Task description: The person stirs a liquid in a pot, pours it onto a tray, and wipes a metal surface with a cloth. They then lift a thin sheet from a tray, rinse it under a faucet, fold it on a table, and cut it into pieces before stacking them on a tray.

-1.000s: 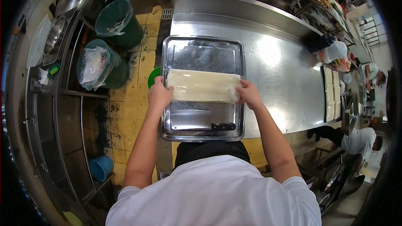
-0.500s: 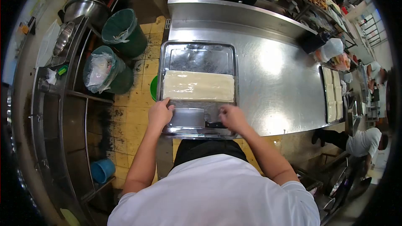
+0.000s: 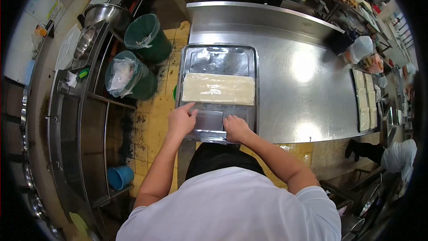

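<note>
Gripping the wide, flat steel cleaver [image 3: 208,120] w/ my R hand [image 3: 236,128]; L hand [image 3: 181,121], loosely spread, is nearer the glossy cream dough-like slab [image 3: 218,89] ahead, long axis L–R.

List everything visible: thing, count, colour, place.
Steel counter: 1, silver, centre
Rectangular metal tray: 1, silver, counter's left end
Flat dough-like slab: 1, cream, on that tray
Broad metal cleaver: 1, grey, same tray
Loaded rectangular tray: 1, dark, counter's right end
Round lined bins: 2, green, left
Round plastic bucket: 1, blue, lower left
Round metal bowls: 2, silver, upper left
Other people: several, white tops, background
Background clutter: uncounted, mixed
Left hand: 1, bare, near slab
Right hand: 1, bare, over cleaver
</note>
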A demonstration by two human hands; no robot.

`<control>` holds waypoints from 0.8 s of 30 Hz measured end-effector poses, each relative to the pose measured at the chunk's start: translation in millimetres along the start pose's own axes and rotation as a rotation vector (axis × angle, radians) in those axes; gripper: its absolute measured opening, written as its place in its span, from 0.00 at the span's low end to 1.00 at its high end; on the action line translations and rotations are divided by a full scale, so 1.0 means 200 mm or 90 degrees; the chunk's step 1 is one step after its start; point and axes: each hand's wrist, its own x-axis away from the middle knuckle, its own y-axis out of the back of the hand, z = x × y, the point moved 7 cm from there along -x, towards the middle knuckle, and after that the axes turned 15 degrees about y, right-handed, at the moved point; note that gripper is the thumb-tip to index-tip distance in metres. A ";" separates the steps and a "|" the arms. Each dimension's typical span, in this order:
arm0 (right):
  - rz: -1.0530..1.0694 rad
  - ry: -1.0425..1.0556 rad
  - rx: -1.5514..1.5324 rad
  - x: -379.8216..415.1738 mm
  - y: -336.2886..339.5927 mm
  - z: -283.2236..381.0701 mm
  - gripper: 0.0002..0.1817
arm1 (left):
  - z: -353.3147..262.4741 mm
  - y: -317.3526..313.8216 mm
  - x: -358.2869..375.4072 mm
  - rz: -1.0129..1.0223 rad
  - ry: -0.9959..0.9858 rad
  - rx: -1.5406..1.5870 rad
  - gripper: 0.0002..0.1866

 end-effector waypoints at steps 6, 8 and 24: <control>0.009 -0.156 -0.211 0.04 0.16 0.03 0.17 | -0.06 0.06 -0.13 -0.013 -0.075 0.068 0.20; -0.070 -0.201 -0.313 0.07 0.24 0.05 0.21 | -0.04 0.13 -0.22 -0.019 -0.065 0.118 0.19; -0.540 -0.566 -0.970 -0.21 0.06 0.03 0.29 | 0.10 0.25 -0.74 0.020 -0.121 0.214 0.18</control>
